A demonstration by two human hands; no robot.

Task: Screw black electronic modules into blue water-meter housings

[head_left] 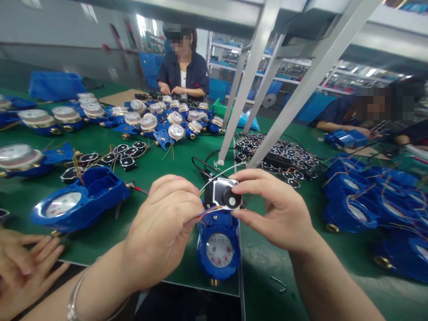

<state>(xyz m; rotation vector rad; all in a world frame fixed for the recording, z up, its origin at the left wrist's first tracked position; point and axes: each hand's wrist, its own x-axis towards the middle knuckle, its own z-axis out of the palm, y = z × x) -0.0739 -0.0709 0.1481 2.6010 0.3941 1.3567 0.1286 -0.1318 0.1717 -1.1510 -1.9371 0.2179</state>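
A small black square module [220, 194] with a white outline and a round black part on its face is gripped by the thumb and fingers of my right hand [272, 205]. My left hand [167, 223] is closed in a pinch on thin coloured wires [210, 211] that run to the module. Other thin wires rise past its fingertips. The module sits over the upper end of a blue water meter [219, 250], hiding part of it. The meter's round dial faces up, and a brass fitting shows at its near end.
A larger blue meter [80, 198] lies left, near another person's hands [26, 258]. More meters [354, 200] crowd the right. Black modules [277, 154] are heaped behind metal posts [284, 89]. Two co-workers sit across the green table [187, 160].
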